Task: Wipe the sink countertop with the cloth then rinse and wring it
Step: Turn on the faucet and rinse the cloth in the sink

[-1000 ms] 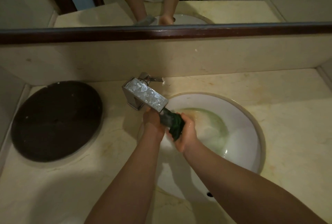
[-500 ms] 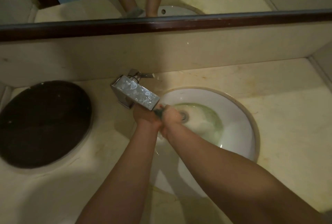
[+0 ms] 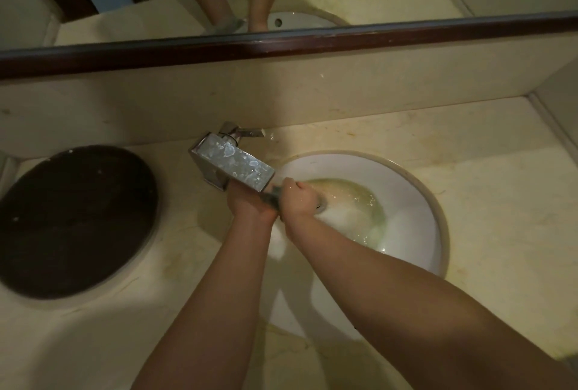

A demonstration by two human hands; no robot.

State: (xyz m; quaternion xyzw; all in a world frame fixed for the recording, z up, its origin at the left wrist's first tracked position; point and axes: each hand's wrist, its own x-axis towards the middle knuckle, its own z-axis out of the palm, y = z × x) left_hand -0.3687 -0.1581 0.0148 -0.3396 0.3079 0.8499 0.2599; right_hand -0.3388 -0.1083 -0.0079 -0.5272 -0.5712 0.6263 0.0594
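Observation:
Both my hands are pressed together over the white sink basin (image 3: 406, 189), just under the spout of the square metal faucet (image 3: 233, 164). My left hand (image 3: 248, 206) and my right hand (image 3: 298, 198) are each closed around a dark green cloth (image 3: 272, 197). Only a thin strip of the cloth shows between them; the rest is hidden inside my fists. Greenish water lies in the bottom of the basin near the drain (image 3: 321, 205).
A beige marble countertop (image 3: 488, 177) surrounds the basin. A dark round cover (image 3: 75, 220) fills a second opening at the left. A backsplash and a mirror with a dark wooden frame (image 3: 312, 43) rise behind the faucet. A wall bounds the right side.
The cloth was bunched and plainly visible a second ago; now my hands have closed tightly together on it, so almost none shows. The view has shifted slightly.

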